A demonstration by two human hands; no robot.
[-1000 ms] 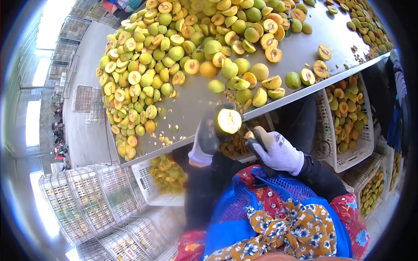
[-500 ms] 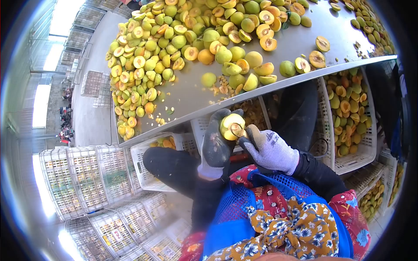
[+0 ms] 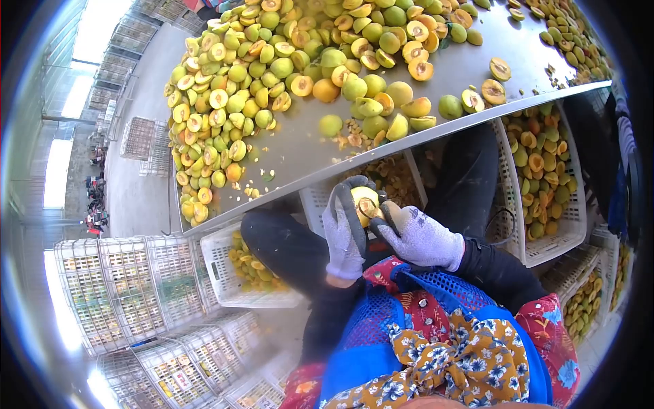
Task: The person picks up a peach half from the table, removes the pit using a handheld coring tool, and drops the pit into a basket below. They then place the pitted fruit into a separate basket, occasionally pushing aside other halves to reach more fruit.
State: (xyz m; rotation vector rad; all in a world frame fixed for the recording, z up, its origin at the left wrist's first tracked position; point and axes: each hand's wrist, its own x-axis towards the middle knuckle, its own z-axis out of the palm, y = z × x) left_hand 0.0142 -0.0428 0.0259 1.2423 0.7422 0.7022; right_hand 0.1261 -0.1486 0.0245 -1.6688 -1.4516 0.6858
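Up in front of my lap, my left hand [image 3: 345, 228], in a grey-white glove with dark coated fingers, holds a yellow-green peach half [image 3: 363, 199] with its cut face toward my right hand. My right hand [image 3: 421, 235], gloved alike, is closed on a small pitting tool [image 3: 370, 207] whose thin curved loop lies against the pit area of the cut face. The tool's handle is mostly hidden in the fingers. Whole and halved peaches [image 3: 235, 88] are heaped on the metal table [image 3: 293, 146] just beyond my hands.
Beneath the table edge, a white crate [image 3: 317, 204] holds scraps. Peach halves fill a crate [image 3: 545, 251] at the right, and some lie in another crate [image 3: 221, 273] by my left knee. Stacked crates [image 3: 122, 286] stand at the left. Pits and scraps [image 3: 354, 135] lie near the table edge.
My left hand has turned and its fingers now wrap more around the peach half, tilting the cut face rightward. The tool's loop stays at the pit area. My left leg has shifted right.
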